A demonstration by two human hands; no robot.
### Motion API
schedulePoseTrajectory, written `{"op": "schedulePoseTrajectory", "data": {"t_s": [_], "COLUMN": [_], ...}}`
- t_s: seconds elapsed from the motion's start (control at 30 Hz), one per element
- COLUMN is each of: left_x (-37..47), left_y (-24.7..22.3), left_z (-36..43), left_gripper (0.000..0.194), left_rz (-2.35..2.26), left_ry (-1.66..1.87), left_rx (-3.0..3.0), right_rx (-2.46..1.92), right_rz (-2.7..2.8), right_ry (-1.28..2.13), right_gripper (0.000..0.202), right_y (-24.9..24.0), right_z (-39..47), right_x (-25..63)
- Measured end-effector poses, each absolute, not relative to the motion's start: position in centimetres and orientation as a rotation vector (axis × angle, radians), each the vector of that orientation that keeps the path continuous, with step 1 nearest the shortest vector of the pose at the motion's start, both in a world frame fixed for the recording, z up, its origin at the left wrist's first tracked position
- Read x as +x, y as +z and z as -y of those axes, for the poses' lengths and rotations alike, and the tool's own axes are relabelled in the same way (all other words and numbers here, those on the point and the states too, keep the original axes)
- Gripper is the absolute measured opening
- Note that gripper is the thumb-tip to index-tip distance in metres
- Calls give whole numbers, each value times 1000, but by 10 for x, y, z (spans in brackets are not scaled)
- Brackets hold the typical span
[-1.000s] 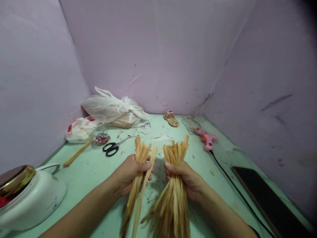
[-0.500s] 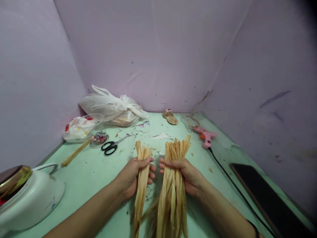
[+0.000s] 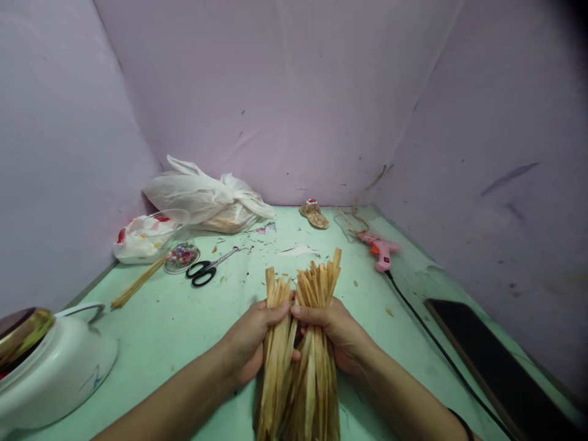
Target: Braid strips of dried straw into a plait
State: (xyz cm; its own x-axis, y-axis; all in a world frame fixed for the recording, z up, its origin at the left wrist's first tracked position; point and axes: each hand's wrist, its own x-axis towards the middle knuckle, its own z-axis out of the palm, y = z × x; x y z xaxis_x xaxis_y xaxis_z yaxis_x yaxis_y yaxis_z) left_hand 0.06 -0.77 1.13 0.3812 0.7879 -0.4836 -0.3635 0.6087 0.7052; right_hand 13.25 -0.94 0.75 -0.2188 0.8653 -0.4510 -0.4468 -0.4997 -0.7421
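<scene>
Holds left hand (image 3: 255,337) and right hand (image 3: 342,334) close together, curled in a grip. Lays thumbs (image 3: 277,313) across the front of it, tips nearly meeting; bends fingers (image 3: 296,354) behind. Slants left forearm (image 3: 179,389) and right forearm (image 3: 407,389) outward below.

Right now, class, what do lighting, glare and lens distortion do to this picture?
Head view: soft, dim light, faint shadow beside the dried strips; head view: shine on the gold-coloured band; head view: wide-angle stretching seems to lengthen the black slab; head view: blurry darkness, top right corner.

Glossy white plastic bag (image 3: 202,196); dry, fibrous strips (image 3: 315,373).
</scene>
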Motion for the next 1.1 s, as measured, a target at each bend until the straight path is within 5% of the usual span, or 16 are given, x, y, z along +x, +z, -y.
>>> {"op": "schedulePoseTrajectory", "data": {"t_s": [0.37, 1.1], "left_x": [-3, -8], "left_y": [13, 3], "left_z": [7, 9], "left_gripper": [7, 42], "left_rz": [-969, -705], "left_ry": [755, 757], "left_rx": [651, 596], "right_rx": [-888, -1165], "right_rz": [712, 471], "right_ry": [1950, 1599], "right_gripper": [21, 19], "right_y": [9, 5], "right_z": [7, -3], "right_x": [140, 145]}}
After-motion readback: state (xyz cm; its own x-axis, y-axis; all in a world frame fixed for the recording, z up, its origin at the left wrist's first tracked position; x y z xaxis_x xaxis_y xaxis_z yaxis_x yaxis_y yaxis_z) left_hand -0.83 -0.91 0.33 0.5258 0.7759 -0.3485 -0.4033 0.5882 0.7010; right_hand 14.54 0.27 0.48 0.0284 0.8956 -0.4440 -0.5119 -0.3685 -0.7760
